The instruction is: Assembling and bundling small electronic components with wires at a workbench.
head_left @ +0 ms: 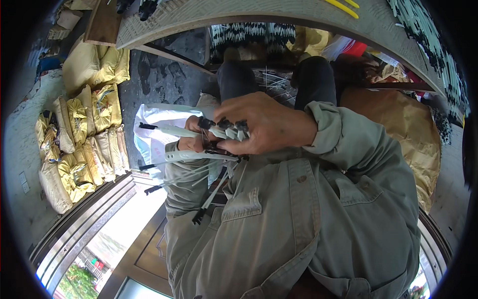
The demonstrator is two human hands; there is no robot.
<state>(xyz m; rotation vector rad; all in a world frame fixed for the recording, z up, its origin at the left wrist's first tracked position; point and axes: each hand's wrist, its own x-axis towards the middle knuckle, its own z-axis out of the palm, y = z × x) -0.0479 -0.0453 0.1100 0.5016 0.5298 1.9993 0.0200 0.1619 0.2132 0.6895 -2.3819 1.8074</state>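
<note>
My right hand [271, 122] is closed around several white plastic sticks [227, 131] with black tips, which poke out past the fingers. Close against it, my left hand [190, 142] is also closed on white sticks. One white stick [174, 130] with a black end reaches out to the left of it. Below the hands, more sticks [186, 175] fan out to the left and downward in front of my jacket, their black tips apart. A pale strip with holes [185, 156] lies across just under the left fingers. The exact grip between the two hands is partly hidden.
A white plastic bag [149, 117] is beside my left arm. Filled yellow and tan sacks [102, 134] are stacked at the left. The table [279, 10] ahead bears black-and-white sticks [423, 42] and yellow rods [343, 7]; bundled sticks [249, 34] lie beneath. A large brown sack [398, 129] stands at the right.
</note>
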